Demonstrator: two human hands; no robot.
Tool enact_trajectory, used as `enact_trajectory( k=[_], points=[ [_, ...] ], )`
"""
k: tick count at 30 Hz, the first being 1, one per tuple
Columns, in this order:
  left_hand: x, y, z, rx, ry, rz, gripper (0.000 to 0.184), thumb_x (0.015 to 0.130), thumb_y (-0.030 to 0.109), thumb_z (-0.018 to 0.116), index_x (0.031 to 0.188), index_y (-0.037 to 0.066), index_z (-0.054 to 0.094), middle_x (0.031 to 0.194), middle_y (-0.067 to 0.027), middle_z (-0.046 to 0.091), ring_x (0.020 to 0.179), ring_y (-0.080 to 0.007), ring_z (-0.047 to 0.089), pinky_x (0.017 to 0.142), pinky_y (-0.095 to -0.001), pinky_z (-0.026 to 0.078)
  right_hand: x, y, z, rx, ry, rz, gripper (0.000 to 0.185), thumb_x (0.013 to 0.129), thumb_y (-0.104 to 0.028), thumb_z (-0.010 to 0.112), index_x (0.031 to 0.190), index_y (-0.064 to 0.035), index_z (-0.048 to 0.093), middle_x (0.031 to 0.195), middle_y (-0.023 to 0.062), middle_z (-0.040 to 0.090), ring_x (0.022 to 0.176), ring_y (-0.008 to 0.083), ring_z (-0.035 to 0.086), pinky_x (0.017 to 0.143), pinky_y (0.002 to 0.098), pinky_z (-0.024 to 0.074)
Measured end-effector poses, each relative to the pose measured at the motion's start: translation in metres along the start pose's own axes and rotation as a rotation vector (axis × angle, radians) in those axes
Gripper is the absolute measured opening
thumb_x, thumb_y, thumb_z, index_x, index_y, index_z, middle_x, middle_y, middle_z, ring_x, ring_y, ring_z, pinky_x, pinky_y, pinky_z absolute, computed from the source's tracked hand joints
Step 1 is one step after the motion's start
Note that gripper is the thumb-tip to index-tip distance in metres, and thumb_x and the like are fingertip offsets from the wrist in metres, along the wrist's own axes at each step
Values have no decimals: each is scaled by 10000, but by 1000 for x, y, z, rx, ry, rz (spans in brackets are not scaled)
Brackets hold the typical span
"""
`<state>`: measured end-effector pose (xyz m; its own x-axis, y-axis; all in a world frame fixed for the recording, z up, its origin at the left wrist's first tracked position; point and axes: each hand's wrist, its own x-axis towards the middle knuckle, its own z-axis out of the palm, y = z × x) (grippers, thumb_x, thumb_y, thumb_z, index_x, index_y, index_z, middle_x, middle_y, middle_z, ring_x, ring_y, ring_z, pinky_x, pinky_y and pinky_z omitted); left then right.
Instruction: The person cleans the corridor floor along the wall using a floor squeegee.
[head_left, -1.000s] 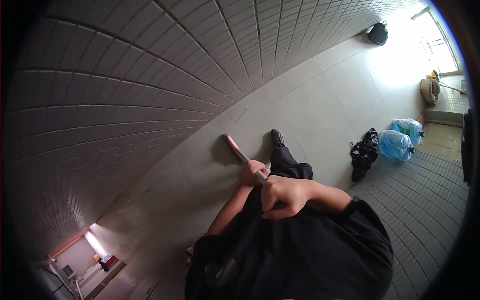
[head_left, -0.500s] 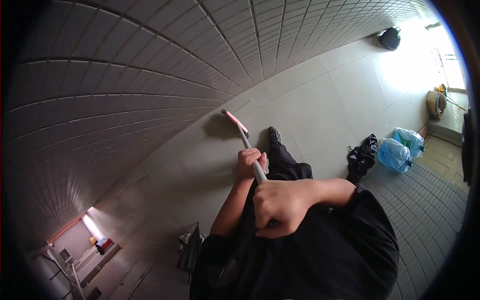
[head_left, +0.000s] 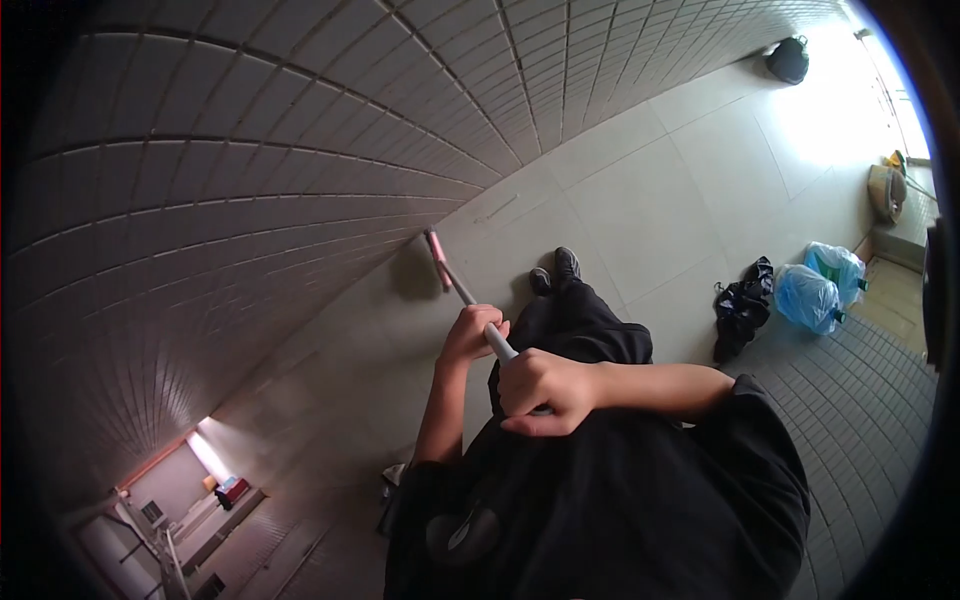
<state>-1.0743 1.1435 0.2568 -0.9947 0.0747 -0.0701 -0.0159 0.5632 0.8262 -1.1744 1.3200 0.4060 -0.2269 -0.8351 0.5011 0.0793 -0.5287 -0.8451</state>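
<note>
Pink-headed pole (head_left: 462, 290), head down by the tiled wall (head_left: 330, 130); left hand (head_left: 474, 333) wrapped round the shaft; right hand (head_left: 546, 390) clenched on the upper handle; shoes (head_left: 567, 265) nearby

And here's the broom (head_left: 459, 287), grey handle (head_left: 499, 343) slanting down to a narrow pink head (head_left: 438, 260), over or on the pale floor (head_left: 640, 190), close beside the tiled wall (head_left: 330, 130).

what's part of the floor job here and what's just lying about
In use:
- long-handled floor tool with pink head
- left hand and right hand, both gripping it

Apparently just lying about:
- crumpled black plastic
- two bottles in blue bags
- far black bag
- tan container
</note>
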Motion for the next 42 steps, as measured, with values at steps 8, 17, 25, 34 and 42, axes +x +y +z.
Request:
enact_trajectory(
  k=[8,17,25,34,42],
  points=[
    [-23,-61,27,97,-84,25,341,678,123,693,510,39,409,536,-155,489,534,-376,506,491,-438,408,-30,43,22,-120,61,101,355,832,-52,558,534,-2,372,528,142,414,516,329,437,514,422,334],
    [0,-60,33,41,126,245,401,693,175,689,480,67,368,460,-136,417,448,-360,467,438,-439,361,-7,23,21,-176,125,129,347,834,-6,531,531,-2,363,533,141,403,513,328,418,517,421,315],
    [-1,-51,36,-27,281,273,409,685,166,691,478,78,349,445,-130,386,418,-349,442,413,-431,330,7,10,32,-206,112,182,338,838,-8,529,541,-4,368,540,132,398,514,328,421,519,414,324],
    [19,-29,66,-21,279,284,403,677,186,694,470,68,368,453,-144,412,426,-352,463,407,-427,351,-25,-10,18,-287,195,166,312,846,-31,497,556,-3,384,553,112,421,545,308,464,535,396,361],
    [63,4,95,-48,241,332,387,691,185,687,480,66,384,461,-153,425,439,-371,474,415,-440,355,-54,-45,-13,-319,259,189,341,874,-50,509,564,-3,375,548,131,401,522,323,422,525,406,329]
  ],
)
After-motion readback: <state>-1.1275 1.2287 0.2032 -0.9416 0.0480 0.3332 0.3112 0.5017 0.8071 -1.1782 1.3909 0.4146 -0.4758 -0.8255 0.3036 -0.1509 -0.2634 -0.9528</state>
